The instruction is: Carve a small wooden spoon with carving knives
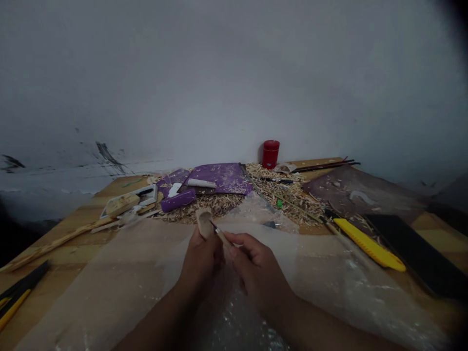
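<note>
At the far left, a black-and-yellow utility knife (16,298) lies on a honey-toned wooden tabletop (62,273), with a long, splintery wooden stick (54,243) slanting beside it. Farther in, a white rectangular tray (149,194) holds a squared block of pale wood (122,204). Next come a glossy purple zip case (178,200) and a flat purple sheet (223,175) dusted with chips, all bedded in curly, pale wood shavings (215,205). A crinkled, translucent plastic sheet (109,273) spreads across the near part of the table.

At the centre, above that plastic, the left hand (201,258) holds a rounded, pale wooden piece (204,223), its fingers curled around the lower part and largely hidden. The right hand (256,263) sits just beside it, its thumb and curled fingers pinching the slim wooden handle of a carving knife (222,235), whose narrow metal tip touches the wooden piece.

Beyond them, a red cylindrical tin (271,154) stands against the wall. To the right lie a dark, dusty brown sheet (361,192), a yellow ribbed utility knife (369,243), and a smooth black slab (413,253).
</note>
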Motion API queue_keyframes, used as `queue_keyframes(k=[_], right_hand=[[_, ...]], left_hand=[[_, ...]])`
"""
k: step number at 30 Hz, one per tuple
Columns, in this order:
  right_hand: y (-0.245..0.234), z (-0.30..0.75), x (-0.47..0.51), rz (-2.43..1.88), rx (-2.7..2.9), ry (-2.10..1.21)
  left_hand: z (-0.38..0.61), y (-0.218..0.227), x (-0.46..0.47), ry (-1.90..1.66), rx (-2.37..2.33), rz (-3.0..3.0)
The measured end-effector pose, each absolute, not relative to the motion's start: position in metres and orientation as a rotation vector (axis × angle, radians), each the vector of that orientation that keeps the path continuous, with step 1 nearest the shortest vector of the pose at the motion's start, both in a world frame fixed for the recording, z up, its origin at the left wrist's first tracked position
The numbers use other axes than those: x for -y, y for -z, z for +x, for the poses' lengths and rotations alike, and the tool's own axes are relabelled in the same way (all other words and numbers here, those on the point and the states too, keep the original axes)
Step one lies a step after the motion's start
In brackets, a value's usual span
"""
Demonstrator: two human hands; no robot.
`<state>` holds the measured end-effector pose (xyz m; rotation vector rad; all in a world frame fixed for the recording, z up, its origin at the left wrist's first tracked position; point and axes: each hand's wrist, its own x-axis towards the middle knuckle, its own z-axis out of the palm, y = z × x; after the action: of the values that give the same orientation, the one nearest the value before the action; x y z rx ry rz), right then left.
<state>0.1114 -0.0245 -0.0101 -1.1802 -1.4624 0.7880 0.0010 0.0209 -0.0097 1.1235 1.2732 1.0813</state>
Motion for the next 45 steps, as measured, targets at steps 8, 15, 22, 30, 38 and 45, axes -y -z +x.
queue_keyframes(k=[8, 15, 22, 30, 38, 45], right_hand=[[0.016, 0.149, 0.014, -1.308, 1.784, -0.514], [-0.003, 0.149, 0.032, -1.247, 1.975, -0.38], [-0.012, 0.153, 0.041, -1.259, 2.115, -0.317], [-0.016, 0.151, 0.043, -1.25, 2.136, -0.376], [0.005, 0.134, 0.041, -1.137, 2.103, -0.219], [0.01, 0.117, 0.044, -1.092, 1.851, -0.412]], left_hand=[[-0.044, 0.001, -0.058, -1.064, -1.664, 1.741], [-0.02, 0.007, -0.026, -0.888, -0.922, 1.055], [-0.022, -0.003, -0.019, -0.81, -0.857, 1.013], [-0.011, 0.007, -0.012, -0.824, -1.008, 1.027], [-0.002, 0.004, -0.005, -0.927, -1.1, 0.904], [-0.002, 0.004, -0.006, -0.978, -1.067, 0.915]])
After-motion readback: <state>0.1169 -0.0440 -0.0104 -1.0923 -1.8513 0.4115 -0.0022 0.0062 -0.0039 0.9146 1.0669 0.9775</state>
